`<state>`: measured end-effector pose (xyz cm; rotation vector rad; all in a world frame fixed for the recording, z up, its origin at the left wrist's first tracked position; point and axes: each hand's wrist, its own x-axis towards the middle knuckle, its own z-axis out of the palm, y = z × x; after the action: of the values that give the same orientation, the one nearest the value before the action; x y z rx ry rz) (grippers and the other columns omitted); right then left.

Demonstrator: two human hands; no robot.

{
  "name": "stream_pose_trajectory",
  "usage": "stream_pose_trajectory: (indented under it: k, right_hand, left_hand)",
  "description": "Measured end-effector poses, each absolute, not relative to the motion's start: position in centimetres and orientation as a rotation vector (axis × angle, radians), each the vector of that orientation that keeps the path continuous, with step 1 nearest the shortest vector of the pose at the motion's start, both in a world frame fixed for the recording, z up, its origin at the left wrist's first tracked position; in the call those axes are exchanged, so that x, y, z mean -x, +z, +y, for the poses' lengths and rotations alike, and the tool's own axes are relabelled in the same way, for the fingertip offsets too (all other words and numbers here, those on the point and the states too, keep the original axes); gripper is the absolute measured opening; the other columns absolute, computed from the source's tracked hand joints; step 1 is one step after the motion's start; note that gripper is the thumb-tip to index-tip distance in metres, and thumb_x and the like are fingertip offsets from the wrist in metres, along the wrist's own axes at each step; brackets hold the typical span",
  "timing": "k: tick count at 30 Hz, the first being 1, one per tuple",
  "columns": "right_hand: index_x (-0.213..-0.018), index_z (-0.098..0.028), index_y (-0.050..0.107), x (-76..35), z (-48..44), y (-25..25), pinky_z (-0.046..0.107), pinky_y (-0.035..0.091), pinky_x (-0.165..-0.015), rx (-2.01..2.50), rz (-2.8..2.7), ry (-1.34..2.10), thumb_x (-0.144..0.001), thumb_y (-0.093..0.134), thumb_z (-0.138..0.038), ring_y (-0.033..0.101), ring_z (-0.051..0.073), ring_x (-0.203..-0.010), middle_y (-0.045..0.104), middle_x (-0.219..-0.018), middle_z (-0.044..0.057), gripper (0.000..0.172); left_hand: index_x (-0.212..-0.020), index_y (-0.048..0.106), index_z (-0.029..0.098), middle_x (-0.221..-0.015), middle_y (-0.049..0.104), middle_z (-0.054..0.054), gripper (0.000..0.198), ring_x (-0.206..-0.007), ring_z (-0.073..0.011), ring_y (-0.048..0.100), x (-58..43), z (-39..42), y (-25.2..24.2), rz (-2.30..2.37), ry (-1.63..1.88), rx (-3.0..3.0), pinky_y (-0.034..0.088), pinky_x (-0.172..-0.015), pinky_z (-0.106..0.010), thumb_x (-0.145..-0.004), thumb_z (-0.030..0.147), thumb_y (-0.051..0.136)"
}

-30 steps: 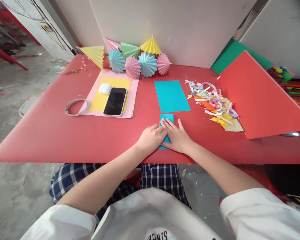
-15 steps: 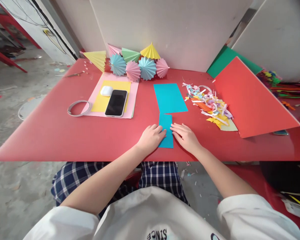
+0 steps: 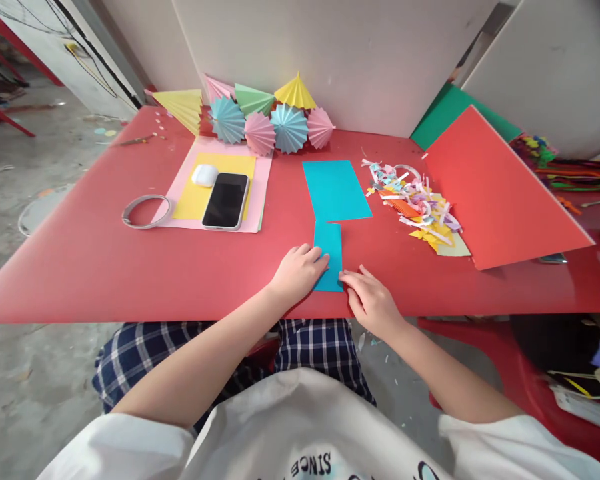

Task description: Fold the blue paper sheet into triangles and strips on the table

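Note:
A narrow blue sheet of paper (image 3: 334, 257), seemingly folded, lies upright to me near the table's front edge. My left hand (image 3: 300, 268) rests flat over its left side, fingers stretched out and pressing it down. At its lower right edge, the fingertips of my right hand (image 3: 373, 297) touch the paper, index finger extended and the other fingers loosely apart. Just beyond it lies a wider blue sheet (image 3: 337, 191), flat on the red table (image 3: 260, 267).
Folded paper umbrellas (image 3: 289, 127) stand along the wall. Left are a phone (image 3: 226, 200) and white earbud case (image 3: 205, 175) on coloured sheets, beside a tape ring (image 3: 147, 212). Right are paper scraps (image 3: 420, 207) and a leaning red board (image 3: 505, 200).
My right hand has slid down along the right edge of the narrow blue paper, toward me. My left hand stays on the paper. The view has shifted slightly.

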<state>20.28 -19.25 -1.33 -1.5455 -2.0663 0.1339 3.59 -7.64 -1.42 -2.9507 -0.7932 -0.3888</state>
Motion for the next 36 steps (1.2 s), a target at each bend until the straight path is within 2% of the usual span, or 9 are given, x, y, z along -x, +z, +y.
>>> stream_pose_trajectory:
  k: [8,12,16,19,24,36]
  right_hand:
    - [-0.115,-0.015,0.048,-19.1,-22.8,-1.4,0.046,0.037,-0.102,1.523,-2.097,0.150,-0.081,0.043,-0.008,0.050,0.020,-0.115,0.060,-0.117,0.012,0.036]
    - [-0.110,-0.016,0.053,-19.3,-22.5,-0.7,0.045,0.037,-0.102,1.507,-2.090,0.162,-0.080,0.047,-0.010,0.055,0.018,-0.106,0.064,-0.108,0.009,0.031]
    - [-0.106,-0.019,0.059,-20.1,-21.1,-0.5,0.046,0.037,-0.101,1.569,-2.072,0.057,-0.080,0.047,-0.011,0.057,0.019,-0.097,0.067,-0.099,0.005,0.030]
    - [-0.108,-0.018,0.061,-20.6,-20.4,-0.8,0.046,0.037,-0.101,1.641,-2.130,-0.026,-0.080,0.043,-0.009,0.054,0.021,-0.102,0.065,-0.106,0.006,0.034]
    - [-0.119,-0.014,0.056,-21.2,-19.0,-1.1,0.046,0.034,-0.103,1.683,-2.263,-0.094,-0.081,0.039,-0.009,0.047,0.022,-0.116,0.059,-0.121,0.006,0.041]
    - [-0.121,-0.015,0.053,-22.6,-13.8,-1.2,0.047,0.034,-0.102,1.640,-2.375,-0.099,-0.082,0.036,-0.008,0.048,0.022,-0.118,0.055,-0.125,0.009,0.044]
  left_hand:
    - [-0.104,0.057,0.017,-0.089,0.055,-0.007,0.031,-0.079,-0.0211,0.048,-3.6,-7.7,-1.2,-0.797,-0.349,2.971,0.035,-0.066,-0.032,-0.093,0.037,0.036]
    - [-0.107,0.056,0.015,-0.091,0.055,-0.008,0.042,-0.082,-0.0226,0.048,-3.5,-7.9,-0.8,-0.787,-0.331,3.013,0.036,-0.068,-0.033,-0.089,0.048,0.038]
    - [-0.108,0.055,0.015,-0.092,0.055,-0.008,0.044,-0.082,-0.0228,0.048,-3.4,-7.9,-0.6,-0.797,-0.322,3.023,0.036,-0.069,-0.033,-0.088,0.050,0.038]
    - [-0.109,0.055,0.015,-0.092,0.055,-0.008,0.043,-0.082,-0.0226,0.048,-3.4,-7.9,-0.5,-0.798,-0.322,3.032,0.036,-0.069,-0.033,-0.088,0.050,0.038]
    - [-0.109,0.055,0.015,-0.091,0.055,-0.008,0.042,-0.081,-0.0226,0.048,-3.3,-7.9,-0.4,-0.797,-0.322,3.035,0.036,-0.069,-0.033,-0.088,0.048,0.040]
    - [-0.109,0.055,0.015,-0.091,0.055,-0.008,0.041,-0.081,-0.0229,0.048,-3.3,-7.8,-0.4,-0.785,-0.303,3.042,0.037,-0.070,-0.034,-0.088,0.048,0.042]
